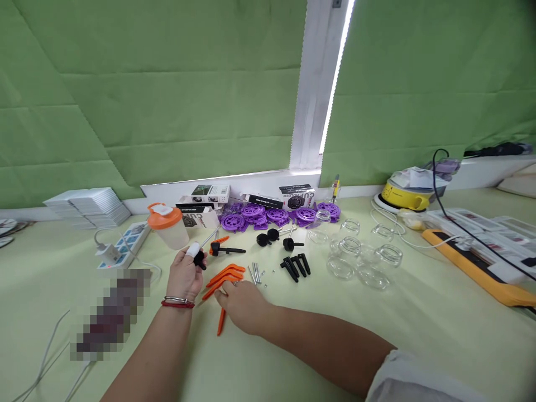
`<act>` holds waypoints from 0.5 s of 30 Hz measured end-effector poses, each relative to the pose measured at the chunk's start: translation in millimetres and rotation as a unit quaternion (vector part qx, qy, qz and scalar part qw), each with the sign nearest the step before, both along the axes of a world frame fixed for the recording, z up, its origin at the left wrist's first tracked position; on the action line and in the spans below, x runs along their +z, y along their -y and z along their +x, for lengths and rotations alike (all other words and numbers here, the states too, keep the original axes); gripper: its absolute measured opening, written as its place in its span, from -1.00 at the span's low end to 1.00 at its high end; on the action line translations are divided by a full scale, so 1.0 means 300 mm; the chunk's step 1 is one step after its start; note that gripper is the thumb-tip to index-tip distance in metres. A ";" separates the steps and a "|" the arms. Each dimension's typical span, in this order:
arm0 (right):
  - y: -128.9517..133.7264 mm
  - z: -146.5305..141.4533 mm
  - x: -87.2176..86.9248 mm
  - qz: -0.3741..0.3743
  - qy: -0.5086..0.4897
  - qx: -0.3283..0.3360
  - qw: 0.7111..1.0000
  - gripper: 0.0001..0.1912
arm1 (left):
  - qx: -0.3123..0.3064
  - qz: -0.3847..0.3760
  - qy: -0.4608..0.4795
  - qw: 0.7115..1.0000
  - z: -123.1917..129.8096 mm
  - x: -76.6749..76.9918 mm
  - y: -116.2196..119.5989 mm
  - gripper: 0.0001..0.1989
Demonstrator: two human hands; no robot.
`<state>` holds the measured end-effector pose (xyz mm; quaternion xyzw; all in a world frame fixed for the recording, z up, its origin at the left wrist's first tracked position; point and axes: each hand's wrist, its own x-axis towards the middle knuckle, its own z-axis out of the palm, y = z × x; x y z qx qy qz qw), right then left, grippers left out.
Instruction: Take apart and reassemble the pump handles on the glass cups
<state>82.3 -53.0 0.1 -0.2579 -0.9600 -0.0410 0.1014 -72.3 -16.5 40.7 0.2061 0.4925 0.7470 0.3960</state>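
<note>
My left hand [184,274] is closed around a screwdriver [195,249] with a whitish handle, its thin metal shaft pointing up and to the right. A small black plastic part [200,260] sits at the same fingers. My right hand [245,306] is low over the orange bent strips [228,274], fingers curled downward. Its fingertips are partly hidden, so whether they grip a strip is unclear. Another orange strip [221,322] pokes out below that hand. Ahead lies a black part with a long stem [228,250] beside an orange piece. Several metal pins [254,273] lie to the right.
Black tubes [295,267], round black parts [263,239] and clear jars [349,245] are to the right. Purple wheel-like parts [276,215] and boxes [297,196] line the back. A shaker bottle [168,228], power strip [125,245] and cables stand left; an orange-black bar [477,271] lies far right.
</note>
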 end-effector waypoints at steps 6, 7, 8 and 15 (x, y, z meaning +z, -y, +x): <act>0.019 0.131 0.052 -0.079 -0.077 -0.004 0.994 -0.74 | -0.042 -0.024 0.001 0.999 0.023 -0.003 0.009 -0.77; 0.016 0.169 0.063 -0.103 -0.144 -0.011 0.984 -0.70 | -0.070 -0.023 -0.011 0.997 0.032 0.000 0.017 -0.75; 0.009 0.209 0.075 -0.130 -0.231 -0.026 0.964 -0.68 | -0.106 -0.019 -0.029 0.994 0.043 0.004 0.027 -0.72; -0.077 0.399 0.132 -0.336 -0.645 -0.130 0.674 -0.73 | -0.369 -0.011 -0.180 0.912 0.169 0.034 0.113 -0.68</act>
